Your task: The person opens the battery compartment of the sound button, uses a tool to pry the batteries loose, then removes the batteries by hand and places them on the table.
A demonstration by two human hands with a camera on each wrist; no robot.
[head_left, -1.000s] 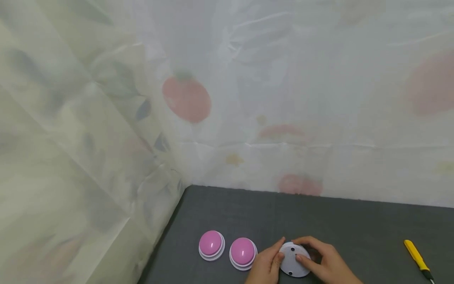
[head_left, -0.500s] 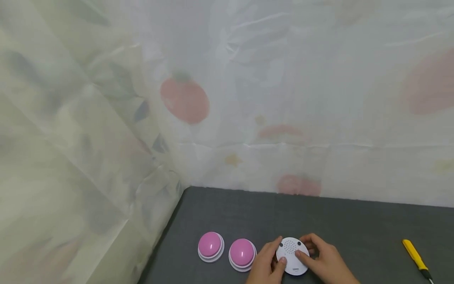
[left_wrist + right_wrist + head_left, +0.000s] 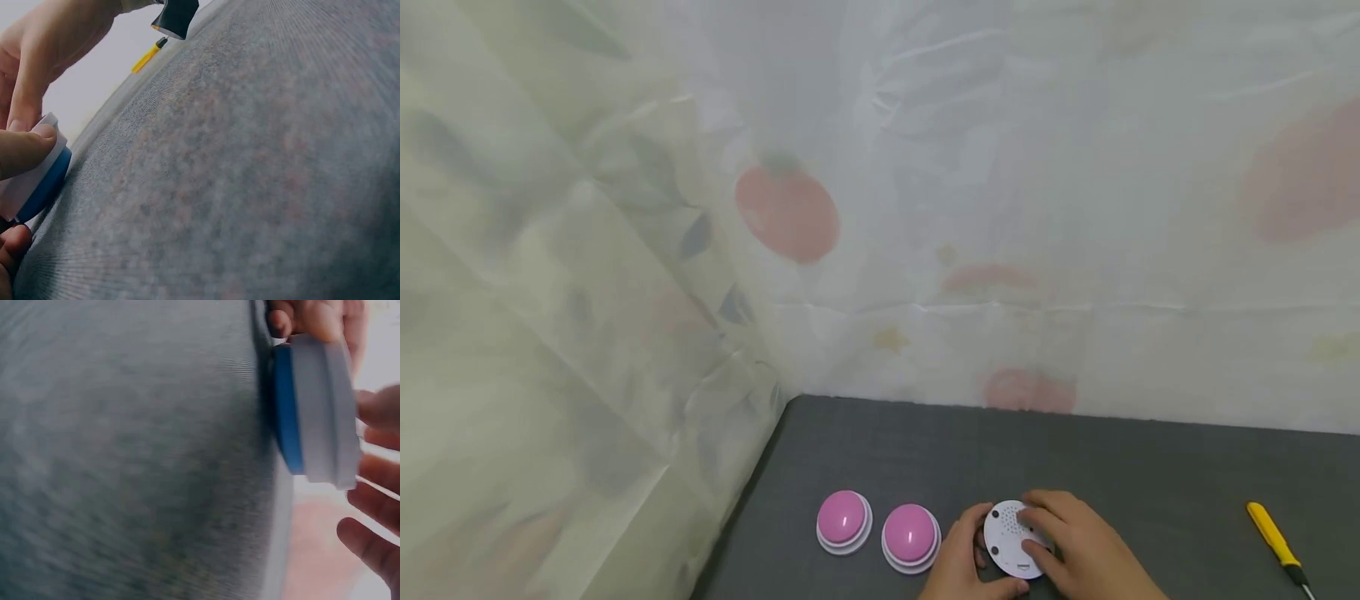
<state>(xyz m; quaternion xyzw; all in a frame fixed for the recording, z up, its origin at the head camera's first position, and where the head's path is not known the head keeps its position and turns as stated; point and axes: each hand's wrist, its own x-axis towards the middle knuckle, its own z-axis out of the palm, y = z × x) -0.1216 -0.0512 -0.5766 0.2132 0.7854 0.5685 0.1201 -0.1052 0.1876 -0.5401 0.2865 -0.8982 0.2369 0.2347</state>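
Note:
A round push button (image 3: 1009,554) lies dome down on the dark table, its white back up with small holes and dark round spots. Its dome (image 3: 287,412) shows blue in the right wrist view. My left hand (image 3: 962,554) grips the button by its rim, fingers at the left side and thumb at the near edge. Over the back's right part, my right hand (image 3: 1078,542) touches it with thumb and fingertips, fingers fairly straight, hiding that side. Two pink buttons, one beside my left hand (image 3: 911,533) and one further left (image 3: 842,518), sit dome up on white bases.
A screwdriver (image 3: 1270,533) with a yellow handle lies at the far right of the dark table (image 3: 925,442). Printed sheeting (image 3: 1000,208) hangs behind the table and along its left side.
The button's back, tilted and shaded at first, now faces up more. My left thumb has slid off it to the near edge. My right hand has come further over the back.

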